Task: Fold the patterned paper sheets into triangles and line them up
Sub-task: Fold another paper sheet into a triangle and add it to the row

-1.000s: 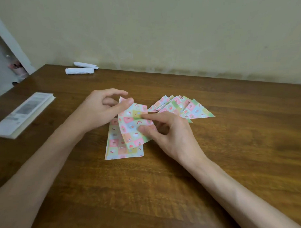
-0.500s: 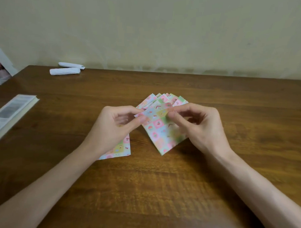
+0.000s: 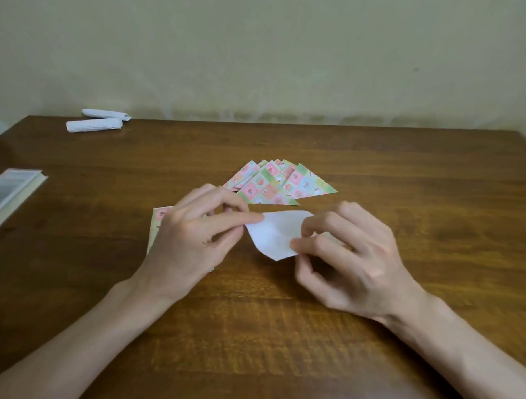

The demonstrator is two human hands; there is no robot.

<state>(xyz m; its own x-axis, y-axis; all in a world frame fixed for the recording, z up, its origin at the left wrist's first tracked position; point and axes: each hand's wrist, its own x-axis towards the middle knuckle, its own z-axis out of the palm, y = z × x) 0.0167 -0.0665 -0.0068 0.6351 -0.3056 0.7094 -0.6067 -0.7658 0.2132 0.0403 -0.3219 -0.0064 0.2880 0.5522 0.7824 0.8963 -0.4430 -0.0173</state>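
Between both hands I hold one paper sheet, its white back facing me, just above the table. My left hand pinches its left corner with thumb and forefinger. My right hand pinches its right side. Several folded patterned triangles lie fanned out and overlapping on the table just beyond my hands. A stack of flat patterned sheets lies under my left hand, mostly hidden by it.
The brown wooden table reaches to a pale wall. Two white paper rolls lie at the back left. A book lies at the left edge.
The sheet has been turned over, so its white back now faces me instead of the pattern. Both hands have dropped lower and nearer to me, uncovering the fan of triangles.
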